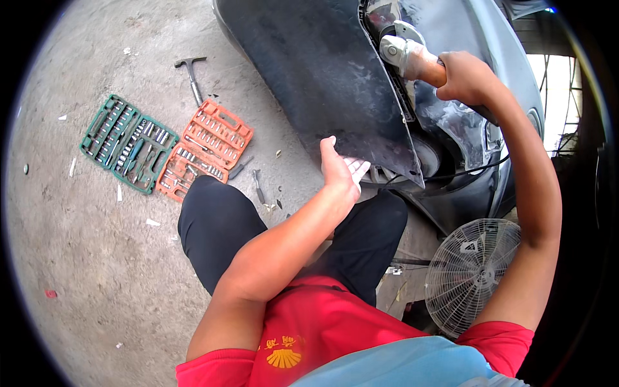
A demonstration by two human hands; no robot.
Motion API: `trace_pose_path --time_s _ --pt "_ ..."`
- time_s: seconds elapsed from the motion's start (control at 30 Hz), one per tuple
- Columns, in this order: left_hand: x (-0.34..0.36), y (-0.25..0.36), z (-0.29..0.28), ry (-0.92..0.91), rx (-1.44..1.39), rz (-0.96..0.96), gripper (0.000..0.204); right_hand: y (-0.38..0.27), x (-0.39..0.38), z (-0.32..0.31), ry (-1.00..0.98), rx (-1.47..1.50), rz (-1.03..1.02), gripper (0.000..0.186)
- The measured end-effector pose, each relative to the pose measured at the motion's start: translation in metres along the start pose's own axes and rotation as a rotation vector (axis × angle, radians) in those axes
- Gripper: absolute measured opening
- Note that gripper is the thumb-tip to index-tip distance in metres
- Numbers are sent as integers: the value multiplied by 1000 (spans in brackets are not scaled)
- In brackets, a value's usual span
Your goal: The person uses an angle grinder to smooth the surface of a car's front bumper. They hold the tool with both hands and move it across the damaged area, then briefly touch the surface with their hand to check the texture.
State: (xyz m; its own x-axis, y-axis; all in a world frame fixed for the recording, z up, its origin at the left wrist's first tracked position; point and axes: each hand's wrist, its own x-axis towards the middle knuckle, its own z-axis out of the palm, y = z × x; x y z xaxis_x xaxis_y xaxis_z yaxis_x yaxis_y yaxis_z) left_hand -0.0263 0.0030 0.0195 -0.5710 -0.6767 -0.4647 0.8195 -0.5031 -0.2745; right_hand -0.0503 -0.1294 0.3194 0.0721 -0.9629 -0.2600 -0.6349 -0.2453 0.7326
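Note:
My right hand [469, 77] is wrapped round the orange body of an angle grinder [422, 66]. The tool's silver head and guard lie close to the bare, scraped bodywork [445, 113] of a grey car [493, 51]; whether its disc touches the metal I cannot tell. Near the bottom corner of a large dark panel [322, 64], which looks like a car door, is my left hand [342, 169]. Its thumb and fingers are stretched out and apart, and it holds nothing; the palm faces the panel. A black cable [474, 169] runs across the bodywork.
An open green socket set [129, 145] and an orange one [206, 143] lie on the concrete floor [77, 258] at left. A hammer [192, 77] lies beyond them, and a small hand tool [258, 187] near my knee. At lower right stands a round wire-caged fan [474, 271].

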Motion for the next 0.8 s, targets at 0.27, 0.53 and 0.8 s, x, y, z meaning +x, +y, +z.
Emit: trace_pose_path --time_s 0.27,0.53,0.8 --pt "-10 7 1 37 23 -6 85 1 -47 123 217 554 125 54" --pt "-11 10 -7 -3 60 16 89 -90 -32 269 537 1240 293 52" --pt "-11 11 -12 8 42 9 90 -137 -25 305 580 1474 364 44"
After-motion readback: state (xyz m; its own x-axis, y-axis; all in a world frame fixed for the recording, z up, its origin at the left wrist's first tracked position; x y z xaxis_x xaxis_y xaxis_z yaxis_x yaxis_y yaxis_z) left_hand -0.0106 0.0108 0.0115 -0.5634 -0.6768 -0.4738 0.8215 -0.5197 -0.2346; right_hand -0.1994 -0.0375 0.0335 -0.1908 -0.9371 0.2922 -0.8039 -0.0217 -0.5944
